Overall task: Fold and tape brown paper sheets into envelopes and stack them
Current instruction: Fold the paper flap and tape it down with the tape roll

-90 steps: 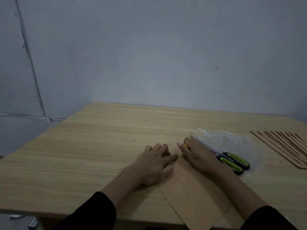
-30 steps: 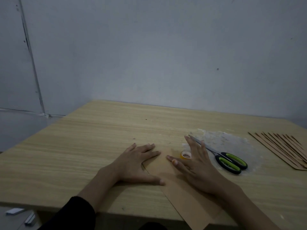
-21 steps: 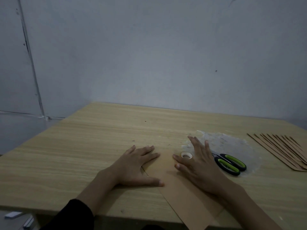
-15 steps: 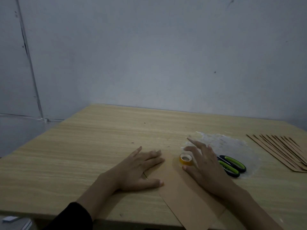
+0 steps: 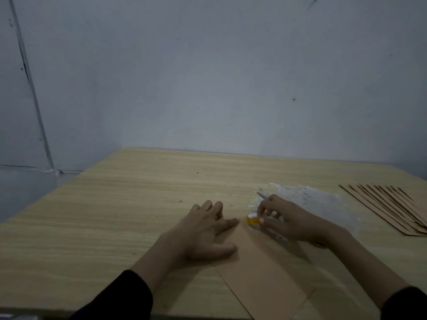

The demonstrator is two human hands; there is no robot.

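Table [image 5: 115, 227]: right hand [image 5: 293, 222], pinching tape [image 5: 253, 221], hides scissors [image 5: 261, 195]; envelopes [image 5: 392, 206] far right.

Open table [image 5: 115, 215] at left; envelope stack [image 5: 388, 209] blocks right

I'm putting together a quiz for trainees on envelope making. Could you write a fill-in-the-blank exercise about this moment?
1. The right hand pinches a small yellow roll of ____.
2. The left hand lies flat on a brown sheet of ____.
3. The fanned stack of brown envelopes lies on the light wooden table, near its ____ edge.
Missing words: tape; paper; right.
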